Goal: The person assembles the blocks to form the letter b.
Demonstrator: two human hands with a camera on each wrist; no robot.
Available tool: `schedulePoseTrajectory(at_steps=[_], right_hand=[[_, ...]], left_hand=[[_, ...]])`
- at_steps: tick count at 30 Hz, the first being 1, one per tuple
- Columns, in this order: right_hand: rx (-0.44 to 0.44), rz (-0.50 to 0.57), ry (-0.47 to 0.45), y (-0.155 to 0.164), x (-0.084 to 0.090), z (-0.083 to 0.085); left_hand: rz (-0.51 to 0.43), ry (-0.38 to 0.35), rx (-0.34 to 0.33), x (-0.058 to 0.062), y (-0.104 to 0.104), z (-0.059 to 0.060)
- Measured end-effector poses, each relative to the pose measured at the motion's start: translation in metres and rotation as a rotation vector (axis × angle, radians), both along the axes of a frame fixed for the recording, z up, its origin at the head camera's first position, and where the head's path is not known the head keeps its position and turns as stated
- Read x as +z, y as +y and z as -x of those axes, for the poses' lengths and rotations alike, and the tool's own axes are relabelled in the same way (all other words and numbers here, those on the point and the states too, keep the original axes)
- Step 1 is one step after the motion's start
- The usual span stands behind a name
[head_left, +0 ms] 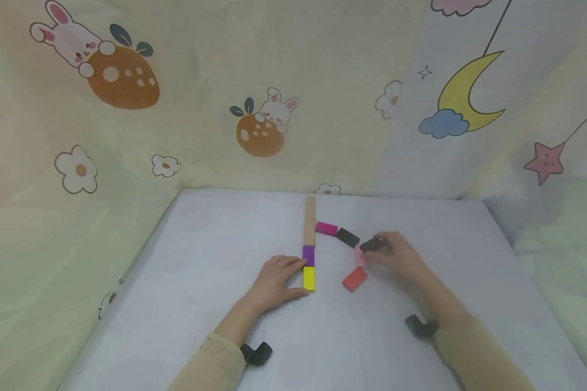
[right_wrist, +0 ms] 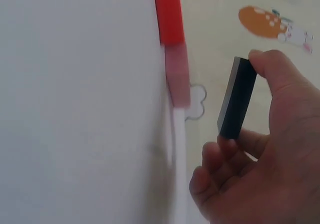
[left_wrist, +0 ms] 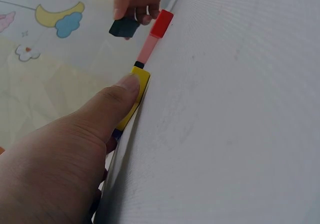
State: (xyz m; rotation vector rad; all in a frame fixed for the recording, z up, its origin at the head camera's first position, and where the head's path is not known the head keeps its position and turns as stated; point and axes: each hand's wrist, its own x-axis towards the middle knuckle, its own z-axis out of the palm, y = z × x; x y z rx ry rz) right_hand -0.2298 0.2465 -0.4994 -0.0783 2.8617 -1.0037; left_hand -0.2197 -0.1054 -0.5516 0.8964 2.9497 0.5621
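The right hand [head_left: 396,255] pinches a small black block [head_left: 372,245], probably light and stiff, by its ends, while the left hand [head_left: 274,282] rests flat beside the yellow block [head_left: 309,278].

Bare hands [head_left: 274,279]; tan long sleeves [head_left: 215,364] on both arms; black wrist-mounted camera brackets [head_left: 256,354] at cuffs.

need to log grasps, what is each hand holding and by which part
The right hand pinches a black block by its two ends, thumb on one, fingers on the other. The left hand holds nothing; its thumb presses the yellow block.
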Motion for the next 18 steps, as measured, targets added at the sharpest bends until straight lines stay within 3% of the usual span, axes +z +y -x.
schedulePoseTrajectory(at_steps=[10,18], right_hand=[[0.003,-0.009,-0.02,-0.032,-0.004,-0.034],[0.027,-0.144,0.04,-0.064,-0.01,-0.054]], left_hand=[[0.008,-0.013,0.005,0.001,0.0,0.0],[0.007,-0.023,0.011,-0.001,0.0,0.0]])
